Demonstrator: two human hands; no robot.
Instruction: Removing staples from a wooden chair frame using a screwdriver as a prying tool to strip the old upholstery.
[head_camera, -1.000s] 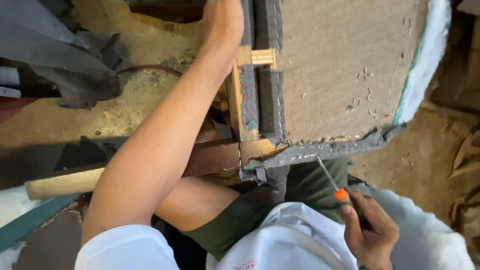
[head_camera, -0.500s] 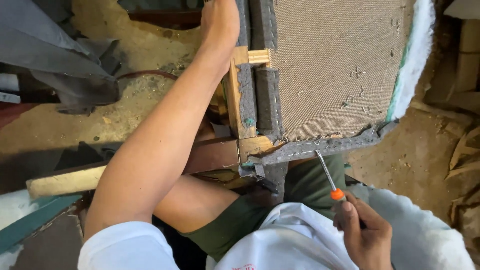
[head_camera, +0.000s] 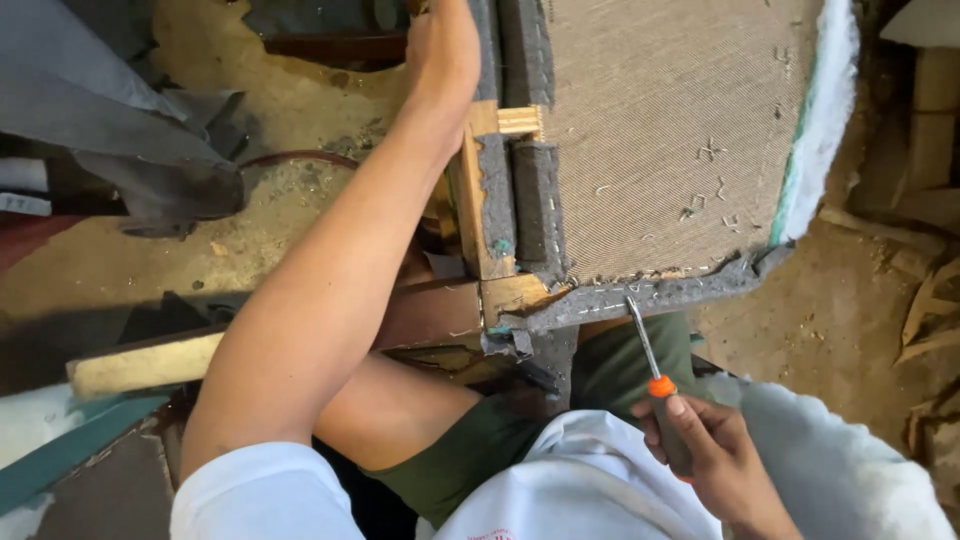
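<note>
Right hand (head_camera: 712, 448) gripping screwdriver (head_camera: 655, 372), tip at upholstered frame (head_camera: 660, 130) edge, left hand (head_camera: 442, 45) clasping frame's far side

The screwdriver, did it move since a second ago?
Yes. The screwdriver in the right hand has its tip closer to the grey fabric edge of the upholstered frame, now touching it.
</note>
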